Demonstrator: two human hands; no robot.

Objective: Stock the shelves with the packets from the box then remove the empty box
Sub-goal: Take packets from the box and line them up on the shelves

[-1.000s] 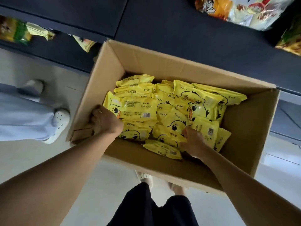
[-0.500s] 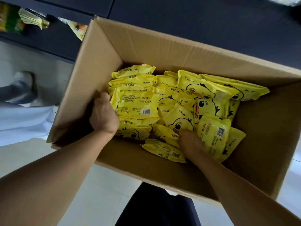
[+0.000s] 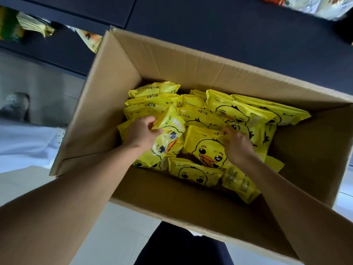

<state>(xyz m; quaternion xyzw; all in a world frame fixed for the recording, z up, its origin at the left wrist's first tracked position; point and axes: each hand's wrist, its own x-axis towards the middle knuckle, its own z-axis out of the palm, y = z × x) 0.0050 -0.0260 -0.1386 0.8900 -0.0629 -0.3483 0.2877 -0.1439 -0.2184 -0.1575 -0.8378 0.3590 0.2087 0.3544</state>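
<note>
An open cardboard box fills the middle of the view, holding several yellow packets printed with a duck face. My left hand is inside the box at its left side and grips one duck packet, tilted up on its edge. My right hand is further right and holds another duck packet by its right edge, face up. More packets lie stacked behind and under both hands.
Dark shelving runs behind the box, with snack bags at top left and top right. Another person's pale trousers and shoe are at the left. My dark trousers show below the box.
My left hand has left the box's left wall and taken hold of a packet. My right hand has moved up and turned a packet face up. The box looks closer.
</note>
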